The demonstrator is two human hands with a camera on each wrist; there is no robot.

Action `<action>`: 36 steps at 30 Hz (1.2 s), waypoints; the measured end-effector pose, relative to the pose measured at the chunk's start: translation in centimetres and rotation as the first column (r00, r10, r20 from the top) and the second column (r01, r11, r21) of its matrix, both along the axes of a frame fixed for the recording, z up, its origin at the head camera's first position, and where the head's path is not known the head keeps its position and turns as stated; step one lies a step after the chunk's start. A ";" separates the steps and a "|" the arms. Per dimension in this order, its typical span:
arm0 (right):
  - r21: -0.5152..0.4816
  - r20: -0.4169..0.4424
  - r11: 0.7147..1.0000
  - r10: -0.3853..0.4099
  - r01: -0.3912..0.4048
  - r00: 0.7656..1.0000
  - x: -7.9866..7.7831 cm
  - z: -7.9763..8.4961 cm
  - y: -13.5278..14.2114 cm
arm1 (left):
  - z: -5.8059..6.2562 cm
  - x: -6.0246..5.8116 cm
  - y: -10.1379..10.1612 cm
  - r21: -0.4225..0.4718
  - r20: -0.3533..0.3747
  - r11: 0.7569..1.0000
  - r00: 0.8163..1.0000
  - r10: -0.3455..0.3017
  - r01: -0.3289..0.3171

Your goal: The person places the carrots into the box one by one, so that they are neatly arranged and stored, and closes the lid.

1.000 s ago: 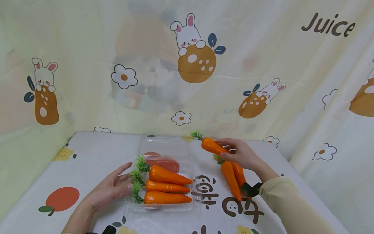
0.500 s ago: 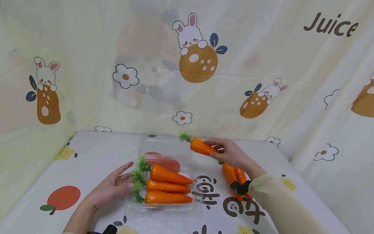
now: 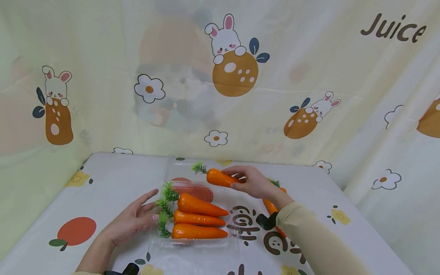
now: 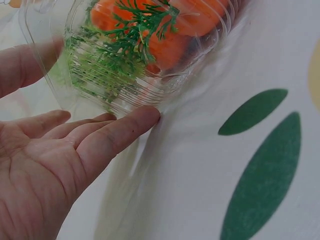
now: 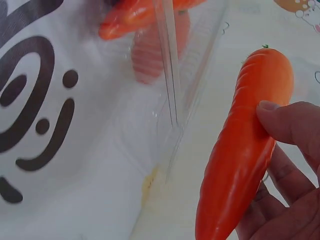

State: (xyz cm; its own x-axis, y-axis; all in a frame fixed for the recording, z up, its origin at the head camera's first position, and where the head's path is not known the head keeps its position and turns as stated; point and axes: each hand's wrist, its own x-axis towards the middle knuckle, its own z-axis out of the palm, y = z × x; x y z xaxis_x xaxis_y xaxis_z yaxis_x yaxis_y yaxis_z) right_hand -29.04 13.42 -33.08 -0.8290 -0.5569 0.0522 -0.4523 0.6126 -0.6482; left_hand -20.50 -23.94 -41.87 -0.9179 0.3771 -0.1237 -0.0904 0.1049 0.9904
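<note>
In the head view, a clear plastic box (image 3: 192, 243) with its lid folded back holds 3 orange carrots (image 3: 196, 217), green tops to the left. My left hand (image 3: 132, 219) is at the box's left side, fingers extended; in the left wrist view its fingertips (image 4: 150, 116) touch the ribbed plastic wall. My right hand (image 3: 252, 181) grips another carrot (image 3: 220, 178) above the box's far right part, leafy top pointing left. The right wrist view shows the thumb pressed on this carrot (image 5: 245, 135), with the other fingers behind it.
More carrots (image 3: 269, 208) lie on the table right of the box, partly hidden by my right forearm. A printed cloth (image 3: 113, 183) covers the table, and a patterned curtain (image 3: 178, 126) rises behind it.
My right hand has carried its carrot leftward from above the loose carrots to over the far part of the box. My left hand stays at the box's side.
</note>
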 end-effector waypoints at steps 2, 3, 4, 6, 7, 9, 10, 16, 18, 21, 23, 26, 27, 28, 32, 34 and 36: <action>0.012 -0.005 1.000 0.017 -0.017 1.000 -0.1 -0.2 -0.5 | -0.1 0.0 -0.1 0.007 -0.004 1.000 1.000 -0.003 0.003; 0.018 -0.004 1.000 0.023 -0.022 1.000 -0.1 -0.3 -0.8 | -0.1 0.0 -0.1 0.011 -0.005 1.000 1.000 -0.004 0.004; 0.022 0.001 0.999 0.030 -0.030 1.000 -0.1 -0.4 -1.1 | -0.1 0.0 -0.1 0.014 -0.006 1.000 1.000 -0.005 0.005; 0.028 0.015 0.999 0.037 -0.037 0.999 -0.1 -0.5 -1.6 | -0.1 0.0 -0.2 0.020 -0.007 1.000 1.000 -0.008 0.008; 0.030 0.022 0.999 0.042 -0.043 0.999 -0.1 -0.5 -1.9 | -0.1 0.0 -0.2 0.021 -0.007 1.000 1.000 -0.008 0.008; 0.036 0.039 0.998 0.047 -0.048 0.998 -0.1 -0.4 -2.3 | -0.1 0.0 -0.2 0.018 -0.006 1.000 1.000 -0.006 0.006; 0.040 0.043 0.998 0.052 -0.054 0.998 -0.1 -0.4 -2.6 | -0.1 0.0 -0.2 0.016 -0.005 1.000 1.000 -0.006 0.006; 0.076 0.047 0.990 0.119 -0.123 0.992 -0.2 -0.1 -3.6 | 0.1 0.0 -0.1 0.019 0.000 1.000 1.000 -0.008 0.008; 0.080 0.063 0.986 0.139 -0.143 0.988 -0.3 0.0 -3.8 | 0.1 0.0 -0.1 0.018 0.002 1.000 1.000 -0.006 0.006; 0.081 0.096 0.983 0.155 -0.163 0.983 -0.5 0.1 -4.0 | 0.2 0.0 -0.1 0.006 0.006 1.000 1.000 0.001 -0.001; 0.077 0.120 0.982 0.161 -0.171 0.980 -0.6 0.1 -4.0 | 0.1 0.0 0.0 -0.007 0.007 1.000 1.000 0.008 -0.008; 0.078 0.139 0.981 0.168 -0.180 0.976 -0.8 0.1 -4.0 | 0.1 0.0 0.0 -0.017 0.005 1.000 1.000 0.010 -0.010; 0.077 0.144 0.980 0.171 -0.184 0.975 -0.9 0.0 -4.0 | 0.1 -0.1 0.0 -0.016 0.005 1.000 1.000 0.010 -0.010; 0.079 0.146 0.979 0.174 -0.187 0.974 -1.0 0.0 -4.0 | 0.1 -0.1 0.0 -0.015 0.005 1.000 1.000 0.009 -0.009; 0.088 0.159 0.975 0.188 -0.204 0.969 -1.4 -0.2 -4.2 | 0.1 -0.1 0.0 -0.012 0.008 1.000 1.000 0.009 -0.009; 0.097 0.168 0.974 0.185 -0.202 0.968 -1.6 -0.3 -4.4 | 0.1 -0.1 0.0 -0.011 0.008 1.000 1.000 0.011 -0.011; 0.103 0.173 0.974 0.181 -0.201 0.968 -1.7 -0.4 -4.6 | 0.1 -0.1 -0.1 -0.010 0.007 1.000 1.000 0.012 -0.012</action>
State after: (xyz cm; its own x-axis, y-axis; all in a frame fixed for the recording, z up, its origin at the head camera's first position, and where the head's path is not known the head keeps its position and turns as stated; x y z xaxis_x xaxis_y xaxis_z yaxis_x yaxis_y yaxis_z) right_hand -30.71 8.86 -33.46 -0.6988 -0.6996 -0.1495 -0.4639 0.6022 -0.6497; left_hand -20.58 -24.00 -41.78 -0.9216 0.3646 -0.1334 -0.0984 0.1132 0.9887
